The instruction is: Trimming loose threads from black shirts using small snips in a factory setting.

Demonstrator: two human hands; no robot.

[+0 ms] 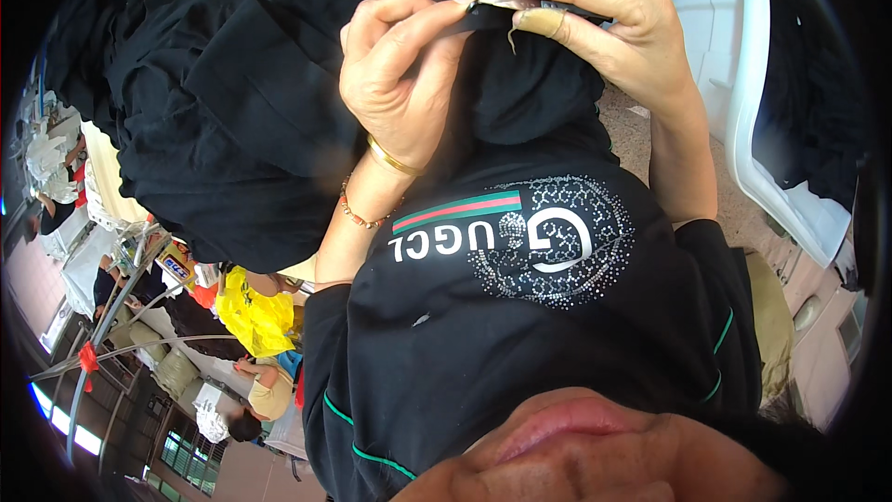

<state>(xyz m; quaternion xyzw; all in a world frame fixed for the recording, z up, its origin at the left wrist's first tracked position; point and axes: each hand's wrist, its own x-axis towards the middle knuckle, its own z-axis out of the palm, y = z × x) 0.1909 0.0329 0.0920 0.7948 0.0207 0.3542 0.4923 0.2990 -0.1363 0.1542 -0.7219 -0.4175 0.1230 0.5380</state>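
Note:
My left hand (400, 84) is closed, thumb and index finger pinching the edge of the black cloth (242, 84). Opposite it, my right hand (613, 23) is closed too, with a small shiny greyish piece (508, 2) between its thumb and fingers. The fingertips of both hands nearly meet at that piece, whose exact kind I cannot make out. A thin light strand (512, 40) hangs just below it. Tan tape (544, 21) is wrapped round my right thumb. The cloth lies in a large rumpled heap under and to the left of my hands.
A white plastic bin (751, 130) stands at the right, with dark cloth (808, 84) beyond its rim. At the left are a yellow plastic bag (255, 311) and metal rods (93, 335) with a red tie. Farther off, a person in a yellow top (269, 392) is at work.

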